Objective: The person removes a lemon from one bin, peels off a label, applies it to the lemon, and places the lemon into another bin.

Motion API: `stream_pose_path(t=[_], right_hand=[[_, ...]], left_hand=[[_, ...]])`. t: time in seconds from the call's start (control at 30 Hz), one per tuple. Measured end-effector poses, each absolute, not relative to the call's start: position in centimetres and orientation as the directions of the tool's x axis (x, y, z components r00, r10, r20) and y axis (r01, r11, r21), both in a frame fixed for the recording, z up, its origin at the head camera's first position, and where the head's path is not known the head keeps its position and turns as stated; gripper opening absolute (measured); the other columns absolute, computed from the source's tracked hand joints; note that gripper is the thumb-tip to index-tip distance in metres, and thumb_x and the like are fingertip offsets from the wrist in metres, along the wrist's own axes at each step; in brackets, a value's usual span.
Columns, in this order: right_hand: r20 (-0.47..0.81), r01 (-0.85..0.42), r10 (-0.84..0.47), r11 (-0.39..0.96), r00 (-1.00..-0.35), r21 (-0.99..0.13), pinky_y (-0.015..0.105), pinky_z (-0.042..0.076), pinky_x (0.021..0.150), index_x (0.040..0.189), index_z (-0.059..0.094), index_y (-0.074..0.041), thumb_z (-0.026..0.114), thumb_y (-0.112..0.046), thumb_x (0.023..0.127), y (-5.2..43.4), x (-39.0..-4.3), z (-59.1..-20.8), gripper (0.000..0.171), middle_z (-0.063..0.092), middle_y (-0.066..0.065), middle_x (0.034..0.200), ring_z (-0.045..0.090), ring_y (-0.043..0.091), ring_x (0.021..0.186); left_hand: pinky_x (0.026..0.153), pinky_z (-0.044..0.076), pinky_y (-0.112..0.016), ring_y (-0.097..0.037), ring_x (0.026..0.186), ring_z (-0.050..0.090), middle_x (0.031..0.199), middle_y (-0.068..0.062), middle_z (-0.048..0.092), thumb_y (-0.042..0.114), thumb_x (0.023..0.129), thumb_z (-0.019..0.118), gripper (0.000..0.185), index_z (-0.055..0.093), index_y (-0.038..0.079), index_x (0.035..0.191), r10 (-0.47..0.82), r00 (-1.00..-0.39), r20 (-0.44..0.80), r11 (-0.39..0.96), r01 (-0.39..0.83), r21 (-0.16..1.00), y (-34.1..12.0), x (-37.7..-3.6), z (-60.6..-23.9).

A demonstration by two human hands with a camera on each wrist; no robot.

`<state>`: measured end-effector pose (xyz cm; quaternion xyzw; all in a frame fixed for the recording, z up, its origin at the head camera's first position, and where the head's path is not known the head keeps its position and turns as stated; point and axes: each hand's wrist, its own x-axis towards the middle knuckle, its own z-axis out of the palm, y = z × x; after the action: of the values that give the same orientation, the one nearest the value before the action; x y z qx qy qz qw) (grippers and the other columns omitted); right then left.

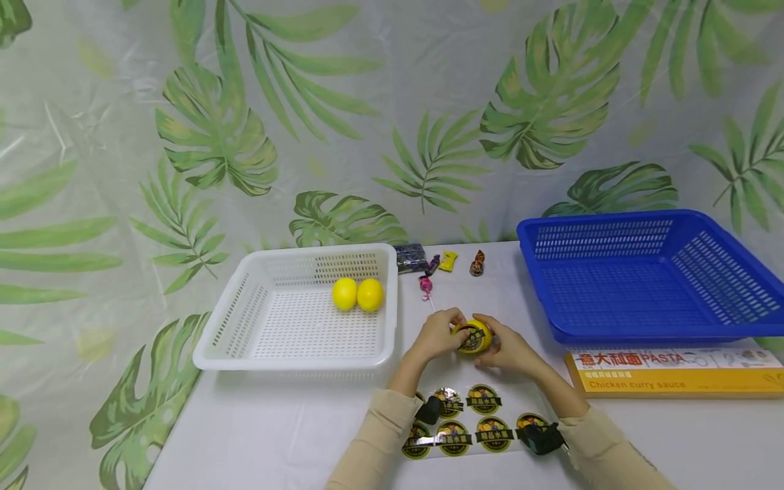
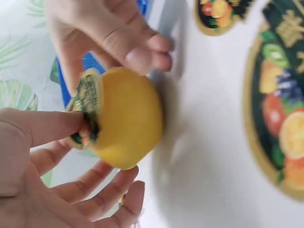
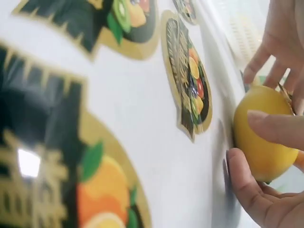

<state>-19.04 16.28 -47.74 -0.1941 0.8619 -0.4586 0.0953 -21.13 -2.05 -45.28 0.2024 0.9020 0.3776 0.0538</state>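
Both hands hold one yellow lemon [image 1: 476, 338] just above the white table, in front of a sticker sheet [image 1: 468, 422]. A round dark fruit sticker [image 2: 87, 107] sits on the lemon [image 2: 128, 118]. My left hand [image 1: 450, 328] presses its thumb [image 2: 47, 127] on the sticker, its fingers curled under the fruit. From the other side my right hand [image 1: 495, 342] grips the lemon [image 3: 260, 135], with fingers [image 3: 273, 124] wrapped over it. In the right wrist view the left hand [image 3: 280, 40] shows at the far side.
A white basket [image 1: 245, 320] at the left holds two lemons [image 1: 358, 294]. A blue basket [image 1: 704, 231] stands at the right, a yellow pasta box [image 1: 674, 372] in front of it. Several wrapped candies [image 1: 447, 262] lie at the back. A leaf-print sheet hangs behind.
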Motion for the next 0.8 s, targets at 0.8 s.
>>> stream_pose_path(t=[0.8], right_hand=[[-0.147, 0.138, -0.054, 0.141, -0.988, -0.980, 0.025, 0.051, 0.052, 0.134, 0.041, -0.004, 0.057, -0.039, 0.093, 13.5, -18.6, -46.2, 0.056, 0.059, 0.015, 0.086, 0.059, 0.014, 0.057]], left_hand=[[0.073, 0.052, -0.053, -0.025, 0.071, 0.062, 0.125, -0.027, 0.054, 0.012, 0.098, 0.048, 0.036, 0.052, -0.009, 0.128, 0.225, -0.970, 0.098, 0.087, 0.120, 0.989, -1.3, -18.9, -45.5]])
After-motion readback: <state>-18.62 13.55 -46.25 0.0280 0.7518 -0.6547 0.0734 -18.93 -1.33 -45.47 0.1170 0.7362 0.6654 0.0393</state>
